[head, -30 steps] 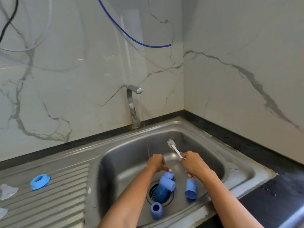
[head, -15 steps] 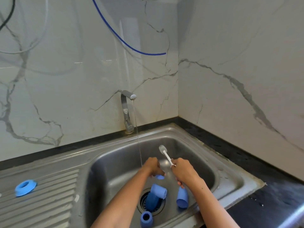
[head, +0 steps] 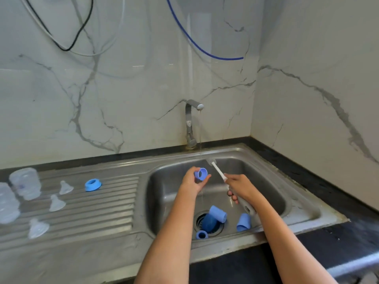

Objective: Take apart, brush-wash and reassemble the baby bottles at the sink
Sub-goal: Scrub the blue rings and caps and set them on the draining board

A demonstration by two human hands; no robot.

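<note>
Your left hand (head: 191, 181) pinches the wet blue cap (head: 201, 173), your right hand (head: 241, 186) grips the brush (head: 218, 171); jab hard and the slick cap may slip into the sink (head: 266, 158)

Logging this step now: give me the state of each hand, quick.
Left hand: fingers curled round a small blue cap, open end facing the camera.
Right hand: gripping the white bottle brush by its handle.
</note>
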